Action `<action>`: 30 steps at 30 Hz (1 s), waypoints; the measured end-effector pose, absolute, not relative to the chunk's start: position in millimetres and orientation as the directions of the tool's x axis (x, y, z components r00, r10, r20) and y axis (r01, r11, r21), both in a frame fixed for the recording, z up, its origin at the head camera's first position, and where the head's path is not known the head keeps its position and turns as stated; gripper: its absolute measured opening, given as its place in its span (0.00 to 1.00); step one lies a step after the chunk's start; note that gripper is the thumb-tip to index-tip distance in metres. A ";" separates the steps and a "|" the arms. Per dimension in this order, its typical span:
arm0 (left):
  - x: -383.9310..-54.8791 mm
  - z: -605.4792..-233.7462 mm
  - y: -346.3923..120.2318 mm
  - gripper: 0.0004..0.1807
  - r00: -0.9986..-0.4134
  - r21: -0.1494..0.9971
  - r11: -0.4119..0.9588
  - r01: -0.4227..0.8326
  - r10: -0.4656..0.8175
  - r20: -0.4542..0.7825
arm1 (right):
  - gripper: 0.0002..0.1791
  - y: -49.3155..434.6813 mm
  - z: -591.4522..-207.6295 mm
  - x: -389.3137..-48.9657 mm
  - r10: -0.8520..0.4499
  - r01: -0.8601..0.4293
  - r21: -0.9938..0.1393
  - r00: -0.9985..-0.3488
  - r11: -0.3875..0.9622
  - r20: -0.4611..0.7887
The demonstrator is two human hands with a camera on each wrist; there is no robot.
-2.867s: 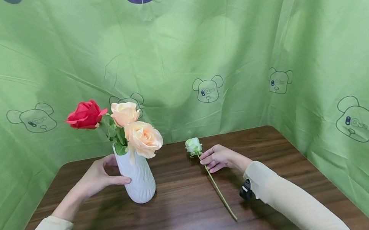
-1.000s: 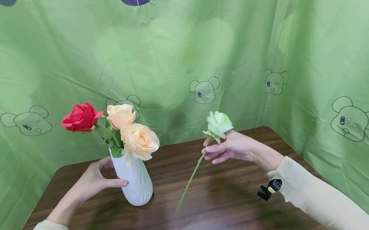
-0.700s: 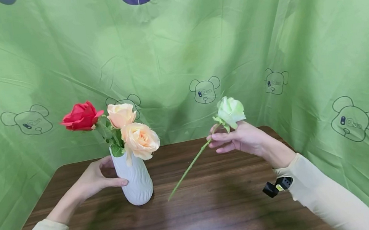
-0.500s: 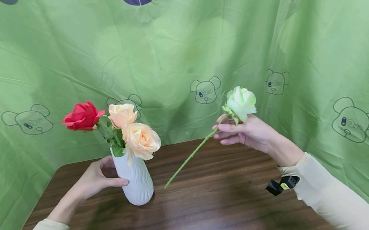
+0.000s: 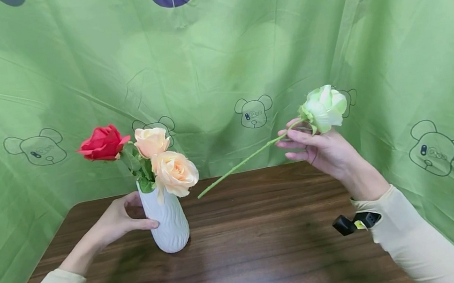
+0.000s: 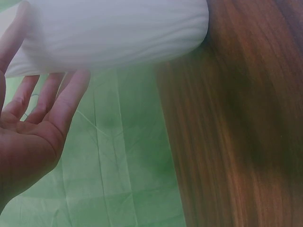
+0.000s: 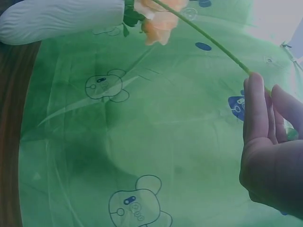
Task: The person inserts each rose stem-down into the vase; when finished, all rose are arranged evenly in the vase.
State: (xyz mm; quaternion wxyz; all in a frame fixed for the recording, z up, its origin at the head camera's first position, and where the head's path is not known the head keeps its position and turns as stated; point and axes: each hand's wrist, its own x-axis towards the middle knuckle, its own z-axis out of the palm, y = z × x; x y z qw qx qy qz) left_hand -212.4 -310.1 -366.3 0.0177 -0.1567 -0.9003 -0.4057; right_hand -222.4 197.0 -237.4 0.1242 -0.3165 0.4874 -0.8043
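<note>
A white ridged vase (image 5: 167, 224) stands on the table at the left in the head view. It holds a red rose (image 5: 104, 143) and two peach roses (image 5: 175, 172). My left hand (image 5: 119, 220) grips the vase from its left side, thumb in front and fingers behind, as the left wrist view also shows. Up at the right, my right hand (image 5: 326, 150) pinches a pale green rose (image 5: 325, 108) by its stem just below the bloom. The stem slants down to the left, its tip close to the right of the lower peach rose.
The dark wooden table (image 5: 257, 251) runs under both arms. A green cloth (image 5: 209, 68) printed with bear heads hangs behind and along both sides. Each wrist carries a small black camera.
My right hand has picked the pale green rose up off the table and carried it up and to the right, its stem swinging to point left. My left hand stays on the vase.
</note>
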 end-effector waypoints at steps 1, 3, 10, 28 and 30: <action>-212.4 -366.4 -310.0 0.39 -0.951 0.725 0.622 0.296 0.267 0.159 | 0.10 197.5 -236.8 -222.4 -0.503 -0.114 -0.858 -0.768 -0.500 0.395; -212.7 -366.8 -309.7 0.39 -0.951 0.727 0.621 0.294 0.266 0.157 | 0.10 198.2 -236.1 -223.2 -0.495 -0.124 -0.852 -0.768 -0.508 0.407; -212.2 -366.3 -309.6 0.38 -0.951 0.723 0.624 0.297 0.265 0.162 | 0.09 193.0 -234.3 -224.9 -0.457 -0.149 -0.853 -0.791 -0.501 0.406; -212.4 -366.0 -309.3 0.39 -0.952 0.717 0.633 0.293 0.260 0.160 | 0.08 169.4 -230.4 -221.2 -0.362 -0.210 -0.782 -0.796 -0.587 0.485; -212.1 -366.4 -309.7 0.39 -0.952 0.716 0.634 0.293 0.260 0.159 | 0.08 167.6 -229.5 -221.5 -0.358 -0.210 -0.776 -0.795 -0.595 0.490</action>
